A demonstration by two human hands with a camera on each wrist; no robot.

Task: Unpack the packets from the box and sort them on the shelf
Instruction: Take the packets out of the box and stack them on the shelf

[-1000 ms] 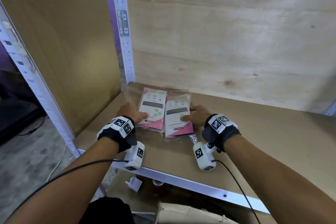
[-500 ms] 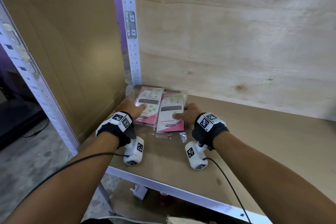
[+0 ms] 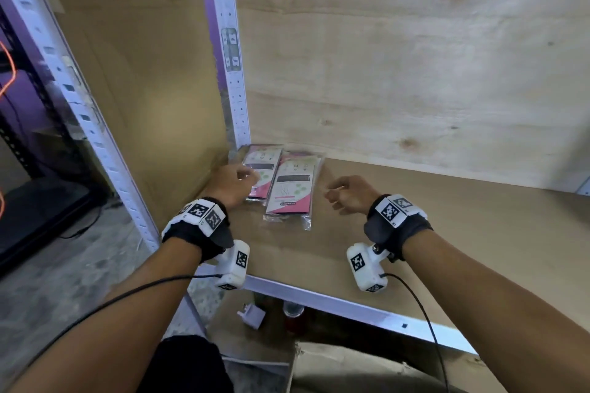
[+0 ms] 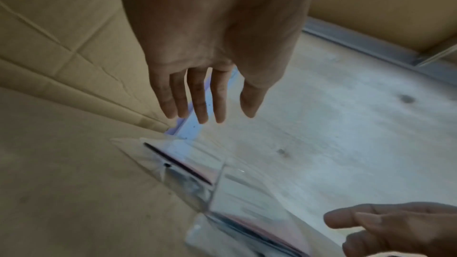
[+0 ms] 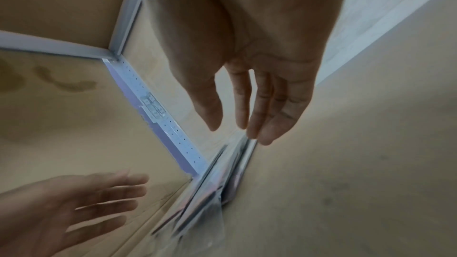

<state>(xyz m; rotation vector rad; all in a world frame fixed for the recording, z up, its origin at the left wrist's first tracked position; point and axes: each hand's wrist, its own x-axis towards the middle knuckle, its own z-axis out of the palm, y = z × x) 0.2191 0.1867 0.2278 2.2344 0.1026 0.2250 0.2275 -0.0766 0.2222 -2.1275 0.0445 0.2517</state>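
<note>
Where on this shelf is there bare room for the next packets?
Free: the shelf board right of the packets, from the back wall to the front rail. Crowded: the back-left corner by the post, with both packets and the left hand.

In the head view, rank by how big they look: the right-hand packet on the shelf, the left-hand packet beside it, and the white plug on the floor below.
1. Right-hand packet, fully in view.
2. Left-hand packet: looks smaller, but it lies farther back and the left hand covers part, so this ranking is unsure.
3. White plug, clearly smallest.
</note>
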